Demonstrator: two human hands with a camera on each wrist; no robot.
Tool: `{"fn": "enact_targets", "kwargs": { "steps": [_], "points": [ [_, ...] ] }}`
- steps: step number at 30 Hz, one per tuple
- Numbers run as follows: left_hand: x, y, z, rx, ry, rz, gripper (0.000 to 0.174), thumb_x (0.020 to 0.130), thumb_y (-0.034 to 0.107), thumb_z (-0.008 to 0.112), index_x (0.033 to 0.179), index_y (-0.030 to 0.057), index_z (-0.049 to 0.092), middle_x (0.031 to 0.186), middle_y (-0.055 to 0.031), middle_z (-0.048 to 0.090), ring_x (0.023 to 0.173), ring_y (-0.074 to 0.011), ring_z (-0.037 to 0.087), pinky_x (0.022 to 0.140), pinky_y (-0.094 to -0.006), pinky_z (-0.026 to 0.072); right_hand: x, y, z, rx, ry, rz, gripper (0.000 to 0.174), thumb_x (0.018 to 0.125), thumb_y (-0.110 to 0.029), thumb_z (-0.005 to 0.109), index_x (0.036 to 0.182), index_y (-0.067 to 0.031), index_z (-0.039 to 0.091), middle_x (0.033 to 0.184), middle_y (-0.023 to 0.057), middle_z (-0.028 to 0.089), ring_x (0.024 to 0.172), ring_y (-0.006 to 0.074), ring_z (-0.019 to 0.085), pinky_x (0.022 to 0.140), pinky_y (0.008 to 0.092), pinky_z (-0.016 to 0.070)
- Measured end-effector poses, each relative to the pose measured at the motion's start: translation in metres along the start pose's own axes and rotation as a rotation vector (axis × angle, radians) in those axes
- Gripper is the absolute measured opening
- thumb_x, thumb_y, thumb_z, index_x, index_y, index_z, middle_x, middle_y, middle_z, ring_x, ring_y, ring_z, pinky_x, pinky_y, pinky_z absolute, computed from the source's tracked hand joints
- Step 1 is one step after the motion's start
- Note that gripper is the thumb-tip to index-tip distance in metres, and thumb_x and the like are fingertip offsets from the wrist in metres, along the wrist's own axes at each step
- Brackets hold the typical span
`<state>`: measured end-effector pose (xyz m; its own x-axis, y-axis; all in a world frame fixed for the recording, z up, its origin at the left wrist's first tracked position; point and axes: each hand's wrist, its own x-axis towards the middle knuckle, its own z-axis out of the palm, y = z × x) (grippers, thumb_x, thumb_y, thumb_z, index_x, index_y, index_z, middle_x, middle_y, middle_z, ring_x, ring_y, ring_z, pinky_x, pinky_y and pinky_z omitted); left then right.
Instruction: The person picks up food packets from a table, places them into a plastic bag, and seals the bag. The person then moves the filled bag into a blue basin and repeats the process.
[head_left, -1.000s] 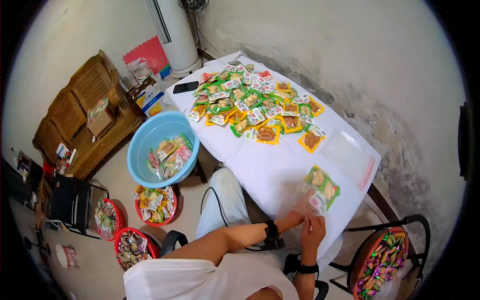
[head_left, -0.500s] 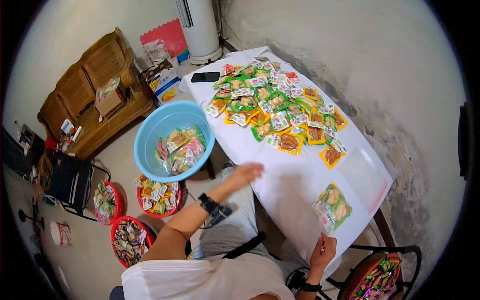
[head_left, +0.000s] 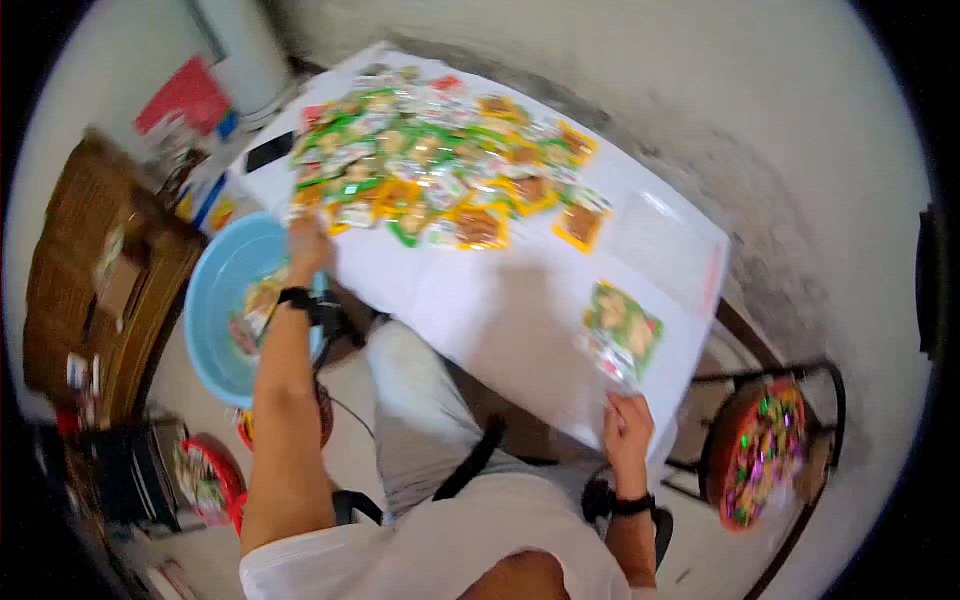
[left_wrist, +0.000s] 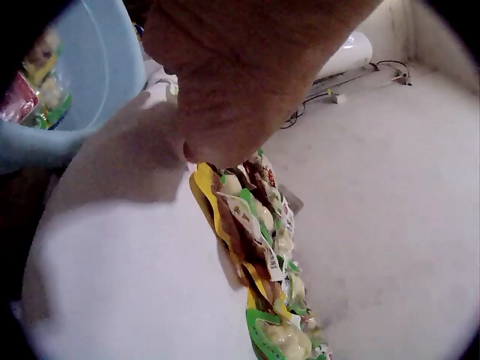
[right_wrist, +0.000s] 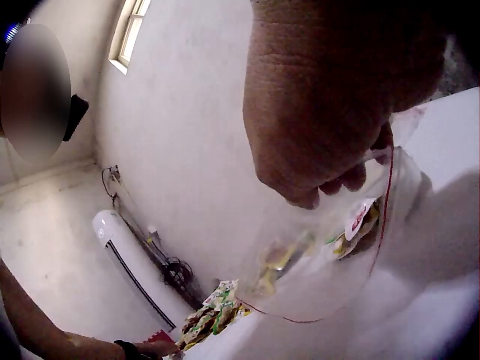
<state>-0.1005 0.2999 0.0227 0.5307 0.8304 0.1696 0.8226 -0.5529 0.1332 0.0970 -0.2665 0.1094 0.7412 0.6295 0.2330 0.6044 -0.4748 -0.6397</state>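
Note:
My right hand [head_left: 628, 428] pinches the rim of a clear plastic zip bag [right_wrist: 322, 289] with a red line along its mouth. Inside the bag, green-edged food packets [head_left: 622, 318] lie over the table's near right end. My left hand [head_left: 308, 246] is at the left end of a pile of sealed snack packets [head_left: 425, 150], close beside the blue basin. In the left wrist view its fingertips are right at a yellow-edged packet [left_wrist: 206, 184]; the hand hides most of the contact, so I cannot tell whether it grips the packet.
The blue basin [head_left: 205, 300] holds filled bags. A black phone [head_left: 270, 151] lies on the white-covered table [head_left: 420, 290], and flat clear bags [head_left: 665, 245] lie at its right. Red baskets [head_left: 215, 475] stand on the floor; a basket of shiny sweets [head_left: 765, 455] is at right.
My left hand has left the bag's mouth, swung left across my lap and reached the pile's left end. My right hand keeps hold of the bag. The head view has shifted.

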Motion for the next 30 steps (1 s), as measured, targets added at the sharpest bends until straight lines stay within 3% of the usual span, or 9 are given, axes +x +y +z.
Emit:
{"fn": "enact_targets", "kwargs": {
  "steps": [1, 2, 3, 6, 13, 19, 24, 27, 30],
  "points": [
    [0.005, -0.028, 0.034, -0.080, 0.204, 0.114, 0.016, 0.070, 0.005, 0.055, 0.086, -0.0001, 0.058, 0.104, -0.0243, 0.059, 0.097, -0.0392, 0.056, 0.082, -0.0477, 0.0446, -0.001, 0.003, 0.002, 0.033, 0.048, -0.013, 0.017, 0.076, 0.001, 0.062, 0.092, -0.0025, 0.066, 0.078, 0.0132, 0.057, 0.072, 0.0291, 0.057, 0.063, 0.0343, 0.0468],
    [-0.010, -0.005, 0.001, -0.121, 0.313, 0.145, 0.026, 0.074, 0.003, 0.054, 0.099, -0.0031, 0.058, 0.113, -0.0255, 0.057, 0.104, -0.0409, 0.053, 0.088, -0.0464, 0.0434, -0.002, 0.000, 0.000, 0.030, 0.058, 0.001, 0.017, 0.075, 0.001, 0.063, 0.092, -0.0024, 0.066, 0.077, 0.0128, 0.056, 0.071, 0.0285, 0.057, 0.062, 0.0337, 0.0467],
    [-0.014, -0.002, 0.000, -0.115, 0.318, 0.154, 0.026, 0.074, 0.003, 0.054, 0.099, -0.0031, 0.058, 0.113, -0.0255, 0.057, 0.104, -0.0409, 0.053, 0.088, -0.0464, 0.0434, -0.001, -0.002, 0.001, 0.040, 0.057, 0.001, 0.018, 0.075, 0.002, 0.064, 0.091, -0.0023, 0.066, 0.076, 0.0125, 0.056, 0.069, 0.0280, 0.057, 0.061, 0.0332, 0.0466],
    [-0.044, 0.007, -0.030, -0.313, 0.299, 0.017, 0.045, 0.082, -0.001, 0.048, 0.127, -0.0055, 0.047, 0.130, -0.0267, 0.046, 0.119, -0.0409, 0.044, 0.103, -0.0421, 0.0345, -0.002, 0.002, 0.004, 0.043, 0.103, -0.087, 0.017, 0.077, 0.006, 0.060, 0.092, 0.0010, 0.066, 0.073, 0.0114, 0.054, 0.063, 0.0214, 0.053, 0.056, 0.0286, 0.0429],
    [-0.135, 0.099, -0.066, -0.549, 0.385, 0.061, 0.042, 0.089, 0.004, 0.044, 0.130, -0.0012, 0.046, 0.136, -0.0223, 0.043, 0.128, -0.0352, 0.040, 0.108, -0.0398, 0.0292, -0.002, -0.001, 0.006, 0.077, 0.113, -0.120, 0.017, 0.076, 0.007, 0.062, 0.092, 0.0011, 0.065, 0.072, 0.0118, 0.054, 0.062, 0.0224, 0.054, 0.056, 0.0291, 0.0431],
    [-0.153, 0.202, -0.031, -0.566, 0.108, 0.317, 0.044, 0.086, 0.006, 0.048, 0.129, -0.0043, 0.045, 0.135, -0.0227, 0.043, 0.126, -0.0365, 0.040, 0.108, -0.0401, 0.0314, -0.001, 0.001, 0.008, 0.058, 0.099, -0.131, 0.014, 0.078, 0.006, 0.061, 0.090, 0.0019, 0.066, 0.070, 0.0117, 0.054, 0.062, 0.0231, 0.054, 0.056, 0.0307, 0.0432],
    [-0.152, 0.238, -0.025, -0.755, -0.200, 0.737, 0.036, 0.080, 0.005, 0.060, 0.116, 0.0005, 0.056, 0.137, -0.0156, 0.043, 0.125, -0.0334, 0.042, 0.102, -0.0378, 0.0384, 0.000, 0.009, 0.010, 0.030, 0.081, -0.112, 0.013, 0.078, 0.005, 0.062, 0.089, 0.0020, 0.066, 0.070, 0.0123, 0.055, 0.063, 0.0241, 0.054, 0.058, 0.0308, 0.0438],
    [-0.137, 0.234, -0.027, -0.869, -0.349, 0.700, 0.032, 0.085, 0.007, 0.059, 0.116, 0.0018, 0.057, 0.133, -0.0185, 0.047, 0.120, -0.0345, 0.047, 0.101, -0.0392, 0.0395, -0.001, 0.016, 0.013, 0.020, 0.076, -0.147, 0.012, 0.077, 0.004, 0.062, 0.089, 0.0019, 0.066, 0.071, 0.0125, 0.055, 0.064, 0.0250, 0.055, 0.058, 0.0317, 0.0443],
    [-0.103, 0.213, -0.027, -0.966, -0.269, 0.663, 0.027, 0.088, 0.010, 0.057, 0.115, 0.0042, 0.059, 0.131, -0.0158, 0.051, 0.120, -0.0314, 0.049, 0.099, -0.0389, 0.0410, -0.002, 0.020, 0.016, 0.018, 0.006, -0.068, 0.018, 0.073, -0.002, 0.065, 0.091, -0.0038, 0.067, 0.074, 0.0141, 0.055, 0.066, 0.0308, 0.057, 0.058, 0.0375, 0.0464]
  ]
}}
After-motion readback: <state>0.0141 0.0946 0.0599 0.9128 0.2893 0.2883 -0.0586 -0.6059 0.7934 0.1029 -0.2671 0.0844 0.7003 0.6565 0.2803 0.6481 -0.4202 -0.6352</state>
